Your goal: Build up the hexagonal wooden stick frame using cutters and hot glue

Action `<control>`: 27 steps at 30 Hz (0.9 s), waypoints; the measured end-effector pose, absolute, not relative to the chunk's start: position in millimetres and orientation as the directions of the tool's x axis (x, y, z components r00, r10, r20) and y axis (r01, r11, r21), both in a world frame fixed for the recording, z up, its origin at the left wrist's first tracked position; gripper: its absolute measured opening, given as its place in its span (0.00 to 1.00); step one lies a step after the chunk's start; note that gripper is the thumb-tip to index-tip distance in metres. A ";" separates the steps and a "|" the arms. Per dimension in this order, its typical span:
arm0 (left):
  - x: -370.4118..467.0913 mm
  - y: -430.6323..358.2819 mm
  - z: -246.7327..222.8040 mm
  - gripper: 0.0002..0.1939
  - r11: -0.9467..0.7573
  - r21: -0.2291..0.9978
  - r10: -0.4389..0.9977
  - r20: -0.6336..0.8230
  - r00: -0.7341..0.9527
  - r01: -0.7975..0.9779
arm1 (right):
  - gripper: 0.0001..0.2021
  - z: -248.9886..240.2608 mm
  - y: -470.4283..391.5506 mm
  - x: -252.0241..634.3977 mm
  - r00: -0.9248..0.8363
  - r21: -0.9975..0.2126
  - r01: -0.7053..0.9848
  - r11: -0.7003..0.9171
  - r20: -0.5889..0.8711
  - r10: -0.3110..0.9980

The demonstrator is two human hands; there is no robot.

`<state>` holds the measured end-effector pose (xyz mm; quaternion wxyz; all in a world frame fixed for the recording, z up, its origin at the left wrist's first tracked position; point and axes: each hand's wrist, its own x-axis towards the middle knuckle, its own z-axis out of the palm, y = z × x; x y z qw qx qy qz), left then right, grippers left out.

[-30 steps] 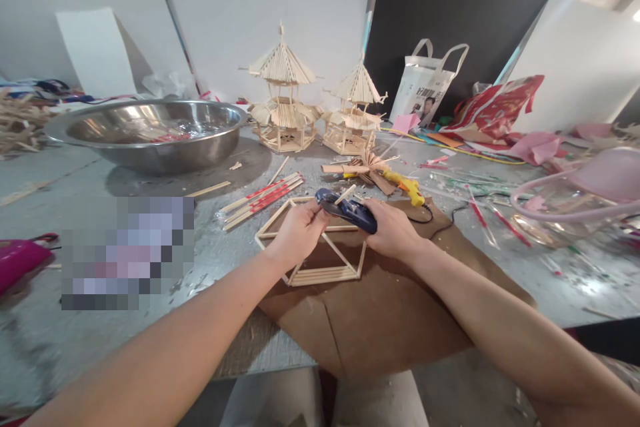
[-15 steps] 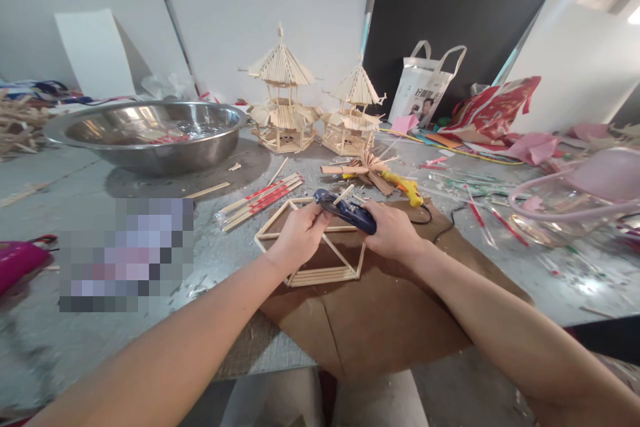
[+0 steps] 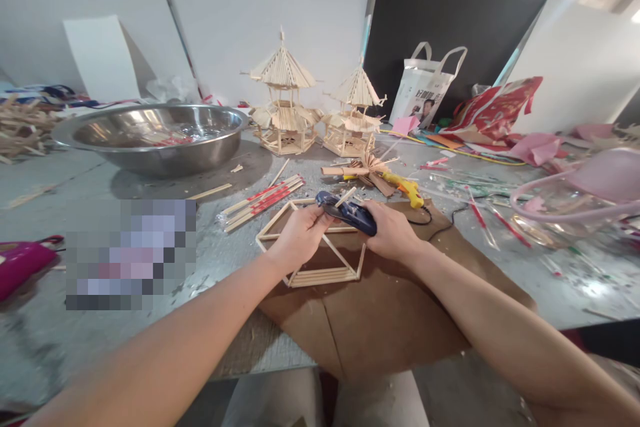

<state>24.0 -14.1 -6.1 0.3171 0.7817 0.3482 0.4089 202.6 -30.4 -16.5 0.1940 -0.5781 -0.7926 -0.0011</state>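
A dark blue hand cutter [image 3: 350,212] is gripped in my right hand [image 3: 393,230], its head pointing left. A short light wooden stick [image 3: 345,197] stands up at the tool. My left hand [image 3: 300,237] is closed at the tool's head, its fingertips pinched together; what they pinch is hidden. Beneath both hands lies a flat polygon frame of wooden sticks [image 3: 323,275] with diagonal bars, resting on a brown sheet [image 3: 390,313]. Beyond my left hand are wooden chopsticks in red-marked wrappers [image 3: 265,200].
Two stick pagodas [image 3: 286,117] [image 3: 356,117] stand at the back, beside a steel basin [image 3: 175,153] on the left. A yellow glue gun [image 3: 407,188] with a black cord lies beyond my right hand. Wrappers and a pink-rimmed clear bag [image 3: 575,197] are at right.
The hands stay nearly in place on the tool, whose handles look slightly closer together. The view has shifted a little, moving the basin and left-side objects slightly right.
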 end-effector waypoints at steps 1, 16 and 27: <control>23.7 -13.9 -6.3 0.14 -0.556 0.775 0.806 0.416 0.421 0.299 | 0.21 -15.6 -30.9 202.2 -0.250 -0.213 0.923 0.319 0.297 0.922; 23.4 -10.8 -8.6 0.15 -0.508 0.779 0.847 0.374 0.378 0.367 | 0.18 -9.4 -31.4 199.0 -0.196 -0.101 0.971 0.215 0.173 0.965; 19.9 4.1 -9.7 0.16 -0.411 0.720 0.908 0.273 0.317 0.559 | 0.13 10.8 -12.2 192.5 -0.244 -0.102 0.965 0.243 -0.002 0.970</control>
